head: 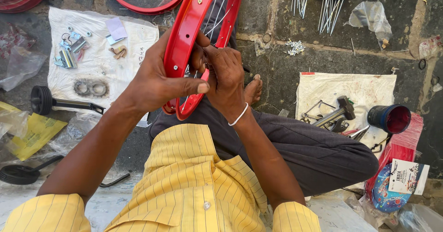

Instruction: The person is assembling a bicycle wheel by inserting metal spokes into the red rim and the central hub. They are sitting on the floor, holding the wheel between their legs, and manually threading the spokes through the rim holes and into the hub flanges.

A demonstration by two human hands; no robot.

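Partly cut off by the top edge, the red bicycle wheel rim (189, 33) stands upright over the person's lap. Fingertips of the right hand (227, 82) are hidden behind it, pinching something too small to identify among the spokes (217, 12). Meanwhile, the left hand (159, 79) wraps firmly around the rim.

Two hands at work: left hand (154, 82), right hand (226, 77). One red wheel rim (184, 38) held; two more red rims far left, one hammer (334, 114) right, two metal rings (91, 88) left.
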